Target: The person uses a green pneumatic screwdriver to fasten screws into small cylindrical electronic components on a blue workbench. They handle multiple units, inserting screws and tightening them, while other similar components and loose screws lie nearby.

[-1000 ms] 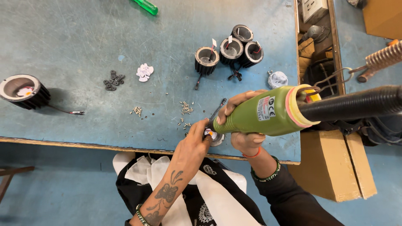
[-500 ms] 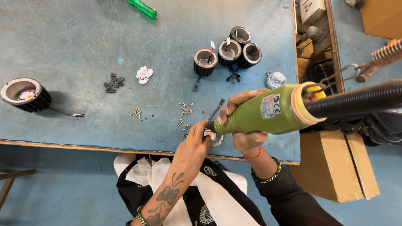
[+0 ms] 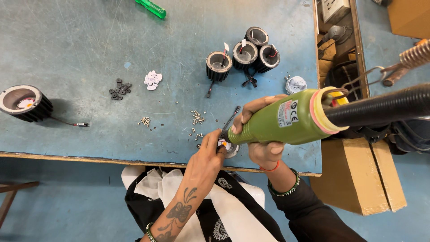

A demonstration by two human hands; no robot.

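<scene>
At the near edge of the blue bench [image 3: 89, 58], my right hand [image 3: 262, 143] wraps its fingers tight around a green power driver [image 3: 280, 122], whose tip points down at a small round housing [image 3: 230, 149] on the bench edge. My left hand [image 3: 208, 154] steadies that housing, fingertips pinched together on its rim beside the tip. A black hose [image 3: 380, 107] runs off the driver's back end to the right.

By my count, four black ribbed housings [image 3: 244, 56] stand clustered beyond the driver, one slightly apart on the left. A fifth, larger housing [image 3: 22, 103] sits far left of the driver, trailing a thin wire. Loose screws [image 3: 196, 118] lie in two small scatters just left of the driver's tip. One heap of dark clips [image 3: 119, 88] and one white part [image 3: 152, 79] lie farther left; one green screwdriver [image 3: 151, 8] rests at the bench's far edge. One crumpled white wad [image 3: 295, 84] lies just above the driver. A cardboard box [image 3: 363, 177] stands below the driver, off the bench.

Compared with half a second ago, little differs: both hands keep their grip, and the driver has barely shifted.
</scene>
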